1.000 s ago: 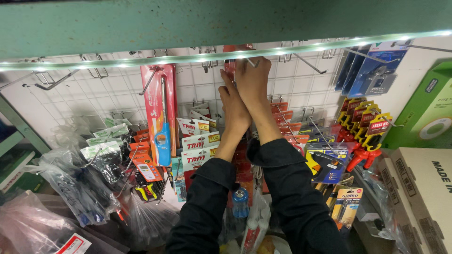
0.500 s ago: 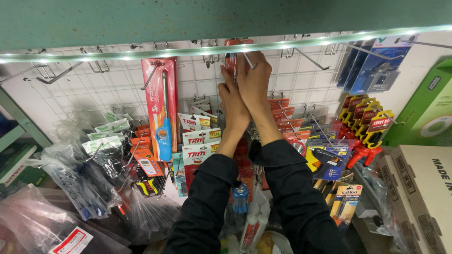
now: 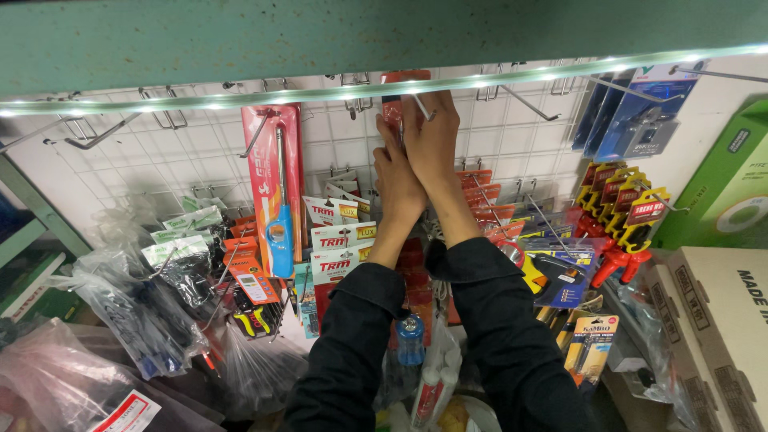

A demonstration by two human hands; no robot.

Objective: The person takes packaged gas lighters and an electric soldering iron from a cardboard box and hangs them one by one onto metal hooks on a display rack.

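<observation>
Both my arms, in dark sleeves, reach up to the white wire grid wall (image 3: 512,128). My right hand (image 3: 432,140) and my left hand (image 3: 396,180) together hold a red carded package (image 3: 394,100) at a metal hook (image 3: 422,106) near the top of the grid. The hands cover most of the package, and only its red upper edge shows. A long red carded package with a blue-handled lighter (image 3: 278,188) hangs just left of my hands.
Rows of red-and-white carded goods (image 3: 340,240) hang below my hands. Red and yellow tools (image 3: 620,212) and blue packs (image 3: 640,120) hang at right, beside cardboard boxes (image 3: 720,320). Clear plastic bags (image 3: 136,320) fill the lower left. A green shelf edge (image 3: 320,40) runs overhead.
My hands stay on the red package at the hook and have barely shifted; the view has moved slightly.
</observation>
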